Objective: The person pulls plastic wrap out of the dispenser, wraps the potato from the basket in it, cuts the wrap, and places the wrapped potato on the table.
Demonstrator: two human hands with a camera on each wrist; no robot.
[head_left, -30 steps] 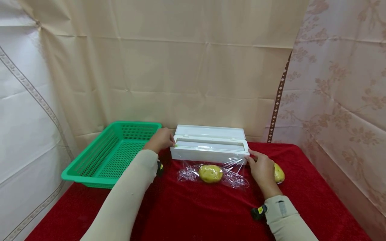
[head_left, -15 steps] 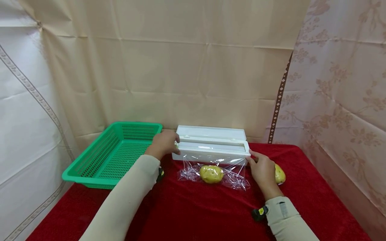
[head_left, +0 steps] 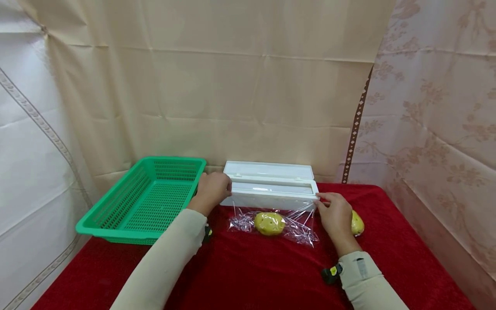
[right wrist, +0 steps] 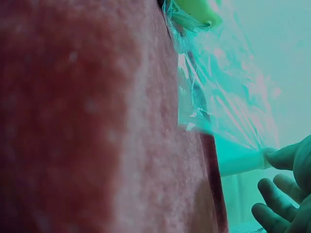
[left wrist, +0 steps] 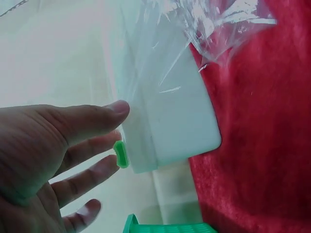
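A white cling film box point(head_left: 267, 199) stands on the red cloth, its lid raised at the back. Film point(head_left: 298, 221) runs from its front over a yellow, potato-like item point(head_left: 269, 223). My left hand point(head_left: 212, 189) is at the box's left end. In the left wrist view, its thumb touches the film-covered edge and its other fingers lie loosely beside the green slide cutter point(left wrist: 121, 154). At the box's right front corner, my right hand point(head_left: 336, 217) holds the end between thumb and index finger. A second yellow item point(head_left: 357, 223), apparently film-wrapped, lies partly hidden behind this hand.
A green plastic basket point(head_left: 116, 233) stands to the left, close to my left forearm. Red cloth point(head_left: 248, 275) covers the table. Beige curtain point(head_left: 248, 94) hangs just behind the box, and a patterned curtain point(head_left: 438, 129) closes the right side.
My left hand has shifted slightly right along the box's left end, covering the green slide cutter in the head view. The right hand stays at the right corner. The film and yellow items keep their places.
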